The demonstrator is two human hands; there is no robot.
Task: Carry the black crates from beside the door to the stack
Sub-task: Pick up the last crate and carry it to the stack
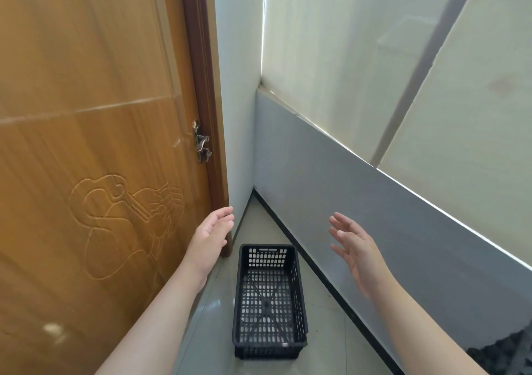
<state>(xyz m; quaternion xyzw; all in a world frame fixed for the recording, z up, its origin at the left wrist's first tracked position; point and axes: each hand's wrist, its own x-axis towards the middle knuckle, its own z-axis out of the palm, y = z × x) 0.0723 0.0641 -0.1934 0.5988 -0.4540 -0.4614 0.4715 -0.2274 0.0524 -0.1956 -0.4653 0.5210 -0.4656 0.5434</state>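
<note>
The wooden door (86, 144) fills the left side, cut off at the top, left and bottom edges; its grain is glossy orange-brown, with a carved outline pattern low down whose subject is hard to make out. A metal lever handle (201, 141) sits at its right edge against the dark brown frame (201, 58). The left hand (211, 235) hovers in the air just in front of the frame's foot, its grip wide, fingers loosely curved and holding nothing. Below and between the hands, the black crate (269, 302) stands on the pale glossy tiled floor (325, 343), in the narrow strip between door and wall, near the corner; it is rectangular, plastic, with perforated lattice sides and base and a slot handle in its far end. It is empty. The right hand (355, 249) hangs above the floor's right edge, grip wide, fingers spread, empty. Behind it runs a grey wall panel (374, 216) over a black skirting. A dark speckled shape at the bottom right corner is cut off and unclear.
</note>
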